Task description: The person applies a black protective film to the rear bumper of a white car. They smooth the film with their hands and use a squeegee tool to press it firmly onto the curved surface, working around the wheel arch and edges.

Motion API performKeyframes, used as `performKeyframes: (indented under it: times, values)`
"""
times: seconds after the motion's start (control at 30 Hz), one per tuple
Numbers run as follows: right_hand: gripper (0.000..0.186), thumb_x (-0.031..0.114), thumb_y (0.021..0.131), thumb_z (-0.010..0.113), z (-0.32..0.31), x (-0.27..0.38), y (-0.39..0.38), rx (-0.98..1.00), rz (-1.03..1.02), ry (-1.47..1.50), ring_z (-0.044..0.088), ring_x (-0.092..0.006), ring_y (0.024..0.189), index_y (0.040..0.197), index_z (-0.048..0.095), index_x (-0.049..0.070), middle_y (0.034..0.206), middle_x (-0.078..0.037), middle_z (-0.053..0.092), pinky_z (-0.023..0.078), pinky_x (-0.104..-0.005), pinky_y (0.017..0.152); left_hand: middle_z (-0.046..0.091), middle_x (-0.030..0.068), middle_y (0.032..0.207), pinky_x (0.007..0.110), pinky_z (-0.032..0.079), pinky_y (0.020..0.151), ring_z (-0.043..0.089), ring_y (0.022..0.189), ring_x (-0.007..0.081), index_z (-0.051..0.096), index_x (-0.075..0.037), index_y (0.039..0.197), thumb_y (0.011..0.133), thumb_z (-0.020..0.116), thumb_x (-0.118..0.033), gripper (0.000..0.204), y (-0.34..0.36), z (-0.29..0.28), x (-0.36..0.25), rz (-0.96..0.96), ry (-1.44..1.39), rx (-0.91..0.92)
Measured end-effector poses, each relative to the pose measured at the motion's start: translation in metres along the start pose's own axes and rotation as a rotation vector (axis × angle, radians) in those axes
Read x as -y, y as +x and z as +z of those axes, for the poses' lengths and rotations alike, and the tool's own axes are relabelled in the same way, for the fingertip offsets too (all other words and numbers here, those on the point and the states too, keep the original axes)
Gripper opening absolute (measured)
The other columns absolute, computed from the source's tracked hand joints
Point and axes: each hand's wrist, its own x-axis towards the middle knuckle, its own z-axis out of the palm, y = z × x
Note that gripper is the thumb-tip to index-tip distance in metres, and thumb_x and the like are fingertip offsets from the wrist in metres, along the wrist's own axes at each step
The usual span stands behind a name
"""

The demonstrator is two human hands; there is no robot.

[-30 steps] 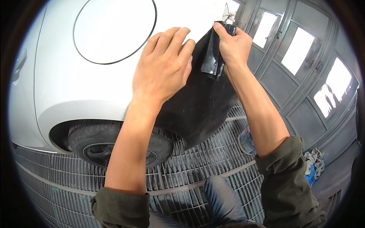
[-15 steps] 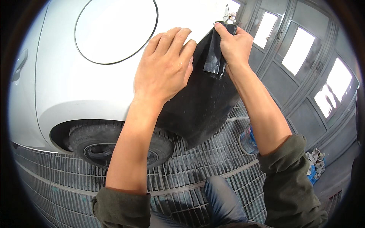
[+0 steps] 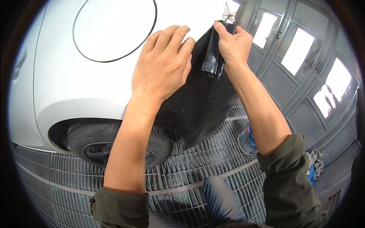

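My left hand (image 3: pixel 162 59) lies palm-down with its fingers bent and slightly apart, against the white car's rear side panel (image 3: pixel 87 83), close to the black bumper (image 3: pixel 194 100). Its palm and what is under it are hidden. My right hand (image 3: pixel 236 42) is closed on the upper edge of that black bumper, thumb on top, the other fingers mostly out of sight behind. Beside the thumb, a folded black flange (image 3: pixel 210 59) with whitish smears runs down the bumper. The bumper hangs behind the rear wheel (image 3: pixel 118 142).
A round fuel flap (image 3: pixel 114 28) is outlined on the white panel. Metal grating (image 3: pixel 182 182) forms the floor. A blue-marked tub (image 3: pixel 248 140) stands beside my right forearm, with a crumpled rag or plastic heap (image 3: pixel 315 163) beyond. Grey doors with bright windows (image 3: pixel 297 50) line the right.
My left hand has shifted very slightly up and left in the view. The view itself has moved a little; my right hand keeps its grip on the bumper.
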Motion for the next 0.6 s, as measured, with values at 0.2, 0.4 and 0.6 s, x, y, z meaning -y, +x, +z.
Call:
performKeyframes:
  times: [0.2,0.4,0.6]
  values:
    - [0.031,0.023,0.085,0.083,0.001,-0.005,-0.007,-0.003,0.025,0.038,0.073,-0.0245,0.076,0.081,0.073,-0.006,0.074,-0.015,0.075,0.058,-0.0435,0.082,0.064,0.0051,0.14,0.041,0.045,0.114,0.057,0.134,0.0233,0.069,-0.01,0.119,0.09,0.076,-0.019,0.032,-0.003,0.001,0.001,0.004,0.007,0.004]
    - [0.03,0.024,0.088,0.084,-0.007,-0.008,0.021,0.018,0.136,0.059,0.069,-0.0174,0.076,0.089,0.076,-0.005,0.08,-0.01,0.075,0.056,-0.04,0.079,0.064,0.0039,0.14,0.04,0.045,0.114,0.057,0.134,0.0231,0.069,-0.011,0.119,0.09,0.075,-0.019,0.03,-0.002,0.006,-0.005,-0.003,-0.005,0.008]
    - [0.028,0.023,0.092,0.082,-0.022,-0.003,0.006,0.126,0.176,0.228,0.063,-0.0116,0.075,0.098,0.077,-0.004,0.081,-0.003,0.073,0.052,-0.0324,0.072,0.064,0.0025,0.139,0.041,0.046,0.114,0.057,0.134,0.0228,0.07,-0.012,0.119,0.091,0.075,-0.018,0.029,0.001,-0.002,-0.003,-0.021,0.035,0.034]
